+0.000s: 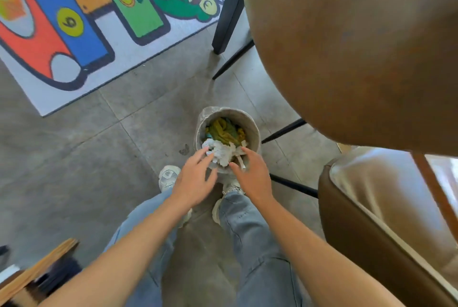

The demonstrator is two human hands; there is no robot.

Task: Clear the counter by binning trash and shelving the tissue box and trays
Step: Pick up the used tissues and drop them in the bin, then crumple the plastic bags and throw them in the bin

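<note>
A small grey bin (250, 122) stands on the floor in front of my feet. Inside it lie yellow-green wrappers (224, 130) at the back and crumpled white tissues (224, 153) at the near rim. My left hand (194, 179) hovers over the bin's near left edge with fingers spread and nothing in it. My right hand (252, 174) hovers over the near right edge, fingers also apart and empty. The white tissues sit between the fingertips of both hands. The counter, tissue box and trays are out of view.
A brown round tabletop (347, 46) overhangs at the upper right, with black legs (228, 9) below it. A brown chair with a beige cushion (386, 207) is at the right. A colourful play mat (81, 16) covers the far floor. Wooden slats (37, 267) are at the bottom left.
</note>
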